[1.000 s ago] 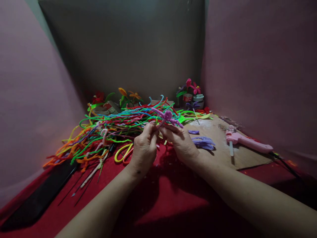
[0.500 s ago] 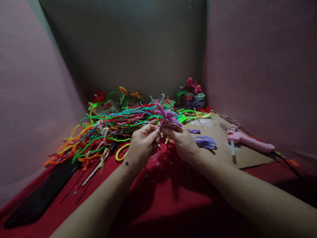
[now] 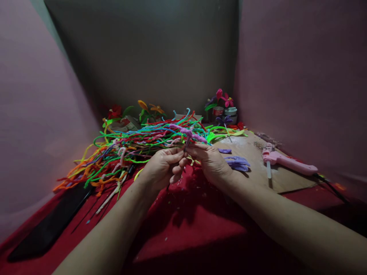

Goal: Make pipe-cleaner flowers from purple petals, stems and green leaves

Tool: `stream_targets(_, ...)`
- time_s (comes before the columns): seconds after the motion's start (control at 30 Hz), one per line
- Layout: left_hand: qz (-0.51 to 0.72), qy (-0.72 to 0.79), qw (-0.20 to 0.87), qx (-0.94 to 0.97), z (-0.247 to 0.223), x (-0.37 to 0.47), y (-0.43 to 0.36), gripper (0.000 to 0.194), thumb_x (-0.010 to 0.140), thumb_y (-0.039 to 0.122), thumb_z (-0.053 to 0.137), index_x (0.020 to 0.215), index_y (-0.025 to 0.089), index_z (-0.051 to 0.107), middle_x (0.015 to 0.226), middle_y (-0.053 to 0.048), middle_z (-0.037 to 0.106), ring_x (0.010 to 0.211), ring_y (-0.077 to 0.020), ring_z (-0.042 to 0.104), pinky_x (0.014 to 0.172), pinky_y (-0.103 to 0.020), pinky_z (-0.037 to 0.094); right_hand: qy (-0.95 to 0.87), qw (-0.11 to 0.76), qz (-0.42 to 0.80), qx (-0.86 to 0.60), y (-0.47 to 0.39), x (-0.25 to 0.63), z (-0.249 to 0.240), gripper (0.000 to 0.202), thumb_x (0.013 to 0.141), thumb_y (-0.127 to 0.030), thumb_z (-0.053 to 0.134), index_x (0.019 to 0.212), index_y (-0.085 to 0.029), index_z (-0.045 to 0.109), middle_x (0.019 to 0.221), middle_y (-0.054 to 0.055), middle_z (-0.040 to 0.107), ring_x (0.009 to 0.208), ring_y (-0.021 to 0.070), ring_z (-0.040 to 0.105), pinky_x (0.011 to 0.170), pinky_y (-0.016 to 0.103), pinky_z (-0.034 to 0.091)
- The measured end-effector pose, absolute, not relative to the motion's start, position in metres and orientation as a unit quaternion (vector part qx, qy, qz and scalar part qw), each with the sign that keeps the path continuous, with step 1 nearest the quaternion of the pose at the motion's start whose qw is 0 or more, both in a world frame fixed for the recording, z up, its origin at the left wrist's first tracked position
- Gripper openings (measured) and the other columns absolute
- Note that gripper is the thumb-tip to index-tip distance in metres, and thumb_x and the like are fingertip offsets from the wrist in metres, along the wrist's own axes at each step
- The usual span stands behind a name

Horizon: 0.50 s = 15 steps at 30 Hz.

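Observation:
A purple pipe-cleaner flower (image 3: 189, 133) is held up in front of me, its petals spread sideways and its stem pointing down. My left hand (image 3: 164, 166) pinches the stem low down between thumb and forefinger, the other fingers curled loosely below. My right hand (image 3: 210, 160) is closed on the same stem just under the petals, and its fingertips touch those of the left. Behind the flower lies a heap of many-coloured pipe cleaners (image 3: 137, 143). To the right of my right hand rest folded violet pipe-cleaner pieces (image 3: 237, 163).
A pink glue gun (image 3: 289, 160) with its cord lies on a brown board (image 3: 292, 185) at the right. A flat black object (image 3: 48, 225) lies at the left on the red cloth (image 3: 183, 233). Finished flowers (image 3: 226, 100) and small jars (image 3: 230, 114) stand by the back wall.
The flower has tilted, so its petals now spread flatter and more to the left. My left hand has turned, showing more of its curled fingers; my right hand has barely moved.

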<state>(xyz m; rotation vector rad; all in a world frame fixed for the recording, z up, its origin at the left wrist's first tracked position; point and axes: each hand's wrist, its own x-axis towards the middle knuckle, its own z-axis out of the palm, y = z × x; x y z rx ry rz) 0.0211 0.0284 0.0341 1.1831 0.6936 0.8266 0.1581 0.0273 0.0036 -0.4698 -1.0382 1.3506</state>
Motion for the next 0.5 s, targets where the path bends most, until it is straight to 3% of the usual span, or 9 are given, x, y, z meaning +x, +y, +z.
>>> stream_targets(0.1,0.406,0.339,0.615,0.585,0.031,0.026,0.025,0.015,0.075,0.027,0.059,0.074,0.013,0.055,0.054,0.003,0.051,0.035,-0.0054,0.041,0.030,-0.018,0.037,-0.448,0.642,0.588,-0.204,0.029,0.158,0.001,0.020,0.063,-0.035,0.071,0.073,-0.018,0.071,0.066,0.003,0.069,0.070,0.0186,0.062,0.065,0.032,0.047)
stream_targets(0.2,0.470,0.389,0.430,0.665,0.026,0.033,0.019,0.017,0.075,0.030,0.059,0.083,0.014,0.058,0.062,0.001,0.058,0.043,-0.0084,0.049,0.041,-0.020,0.042,-0.438,0.647,0.590,-0.204,0.030,0.158,0.001,0.019,0.062,-0.034,0.072,0.073,-0.018,0.071,0.067,0.002,0.069,0.071,0.0183,0.061,0.068,0.032,0.046)
stream_targets(0.3,0.499,0.420,0.258,0.713,0.021,0.036,0.017,0.013,0.075,0.027,0.059,0.084,0.018,0.062,0.064,0.002,0.058,0.048,-0.0076,0.048,0.048,-0.018,0.039,-0.433,0.652,0.589,-0.201,0.029,0.158,0.001,0.019,0.060,-0.033,0.074,0.071,-0.018,0.071,0.067,0.001,0.069,0.069,0.0166,0.059,0.068,0.031,0.044)
stream_targets(0.37,0.511,0.424,0.221,0.714,0.020,0.036,0.017,0.009,0.076,0.025,0.058,0.079,0.019,0.063,0.060,0.003,0.056,0.050,-0.0080,0.047,0.049,-0.018,0.037,-0.435,0.648,0.593,-0.197,0.028,0.157,0.002,0.018,0.060,-0.032,0.074,0.070,-0.018,0.071,0.064,0.000,0.067,0.063,0.0137,0.055,0.064,0.029,0.043)
stream_targets(0.5,0.529,0.427,0.254,0.688,0.023,0.037,0.018,0.009,0.075,0.024,0.057,0.070,0.017,0.061,0.054,0.003,0.051,0.048,-0.0085,0.044,0.046,-0.018,0.034,-0.440,0.632,0.600,-0.218,0.024,0.157,0.006,0.017,0.063,-0.033,0.073,0.064,-0.016,0.070,0.055,-0.004,0.058,0.052,0.0075,0.045,0.057,0.024,0.037)
